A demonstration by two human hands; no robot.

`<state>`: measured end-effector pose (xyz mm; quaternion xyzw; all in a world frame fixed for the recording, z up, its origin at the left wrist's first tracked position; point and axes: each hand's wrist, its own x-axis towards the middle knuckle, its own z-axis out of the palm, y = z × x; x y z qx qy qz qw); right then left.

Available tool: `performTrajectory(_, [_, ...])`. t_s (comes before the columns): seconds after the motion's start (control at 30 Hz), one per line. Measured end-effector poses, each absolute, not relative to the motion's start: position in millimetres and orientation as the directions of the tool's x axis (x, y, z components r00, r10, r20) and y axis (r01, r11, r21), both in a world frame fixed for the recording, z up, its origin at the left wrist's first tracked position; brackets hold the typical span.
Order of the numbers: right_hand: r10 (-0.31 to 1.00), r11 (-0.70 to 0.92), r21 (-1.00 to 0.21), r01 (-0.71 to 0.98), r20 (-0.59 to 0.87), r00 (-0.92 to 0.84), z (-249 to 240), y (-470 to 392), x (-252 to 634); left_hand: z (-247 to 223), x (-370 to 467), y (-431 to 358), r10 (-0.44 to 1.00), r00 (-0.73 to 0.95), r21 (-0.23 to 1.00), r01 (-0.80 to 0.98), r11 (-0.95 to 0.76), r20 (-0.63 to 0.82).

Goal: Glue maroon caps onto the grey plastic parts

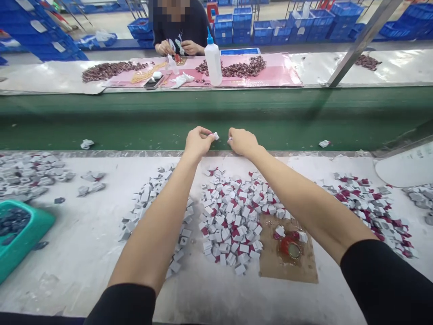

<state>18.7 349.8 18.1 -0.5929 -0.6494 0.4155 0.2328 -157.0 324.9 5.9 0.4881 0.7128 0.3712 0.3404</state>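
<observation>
Both arms reach out over the near edge of the green conveyor belt (152,122). Between the thumb and fingers of my left hand (198,143) is a small white plastic piece (215,135) with a bit of pink. My right hand (242,141) is closed just to the right, fingertips pinched; a pale speck shows there, too small to name. The hands are apart. Below them lies a heap of white and dark-pink pieces (233,216), with grey-white pieces (145,194) partly behind my left forearm. A brown cardboard square (287,273) carries a red-rimmed round cap (292,249) and a few pieces.
More white-and-pink pieces (375,203) lie right, grey pieces (30,176) left. A green tray (34,230) holds dark pieces. Single pieces (87,144) rest on the belt. Across it, a person (182,31) works behind a white bottle (213,63). A metal post (361,45) slants at right.
</observation>
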Motion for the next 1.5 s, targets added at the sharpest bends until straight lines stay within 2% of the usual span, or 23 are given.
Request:
performTrajectory(0.1, [0.965, -0.108, -0.884, 0.455, -0.204, -0.167, 22, 336, 40, -2, -157, 343, 0.948, -0.271, 0.820, 0.497, 0.284, -0.164])
performTrajectory(0.2, [0.948, -0.198, -0.945, 0.261, -0.252, -0.192, 35, 299, 83, -6, -156, 349, 0.958, -0.231, 0.802, 0.532, 0.271, -0.170])
performTrajectory(0.37, [0.925, -0.338, -0.941, -0.014, -0.330, -0.188, 57, 214, 155, 14, -143, 333, 0.959, -0.276, 0.790, 0.570, 0.224, -0.072])
performTrajectory(0.43, [0.922, -0.370, -0.925, -0.089, -0.353, -0.160, 60, 188, 169, 32, -127, 311, 0.971, -0.240, 0.809, 0.566, 0.160, -0.025])
performTrajectory(0.53, [0.922, -0.384, -0.903, -0.195, -0.365, -0.128, 59, 161, 174, 60, -90, 255, 0.999, 0.011, 0.868, 0.495, -0.042, 0.042])
performTrajectory(0.6, [0.933, -0.361, -0.889, -0.283, -0.341, -0.118, 59, 148, 171, 72, -64, 211, 0.953, 0.280, 0.922, 0.329, -0.205, 0.112])
performTrajectory(0.67, [0.946, -0.324, -0.878, -0.351, -0.305, -0.112, 60, 135, 169, 76, -41, 172, 0.914, 0.396, 0.971, 0.174, -0.162, 0.082])
performTrajectory(0.77, [0.958, -0.287, -0.895, -0.342, -0.275, -0.085, 60, 113, 170, 69, -21, 131, 0.924, 0.378, 0.998, -0.010, -0.062, 0.061])
performTrajectory(0.83, [0.963, -0.270, -0.923, -0.273, -0.266, -0.051, 58, 96, 175, 62, -17, 113, 0.940, 0.339, 0.998, -0.064, -0.026, 0.047])
performTrajectory(1.0, [0.991, -0.132, -0.990, 0.041, -0.133, -0.027, 54, 45, 195, 52, -19, 64, 0.932, 0.349, 0.987, -0.089, 0.132, -0.093])
performTrajectory(1.17, [0.992, -0.022, -0.957, 0.290, -0.056, -0.110, 48, 2, 209, 41, -22, 15, 0.924, 0.341, 0.981, -0.026, 0.192, -0.172])
performTrajectory(1.23, [0.993, -0.015, -0.956, 0.292, -0.048, -0.108, 45, -8, 207, 36, -22, 2, 0.919, 0.334, 0.972, -0.023, 0.232, -0.211])
performTrajectory(1.37, [0.995, -0.042, -0.985, 0.165, -0.056, -0.079, 37, -17, 197, 28, -20, -11, 0.921, 0.312, 0.965, -0.044, 0.257, -0.232])
performTrajectory(1.5, [0.981, -0.173, -0.981, 0.089, -0.179, -0.070, 29, -25, 195, 24, -15, -18, 0.934, 0.270, 0.962, -0.080, 0.262, -0.232])
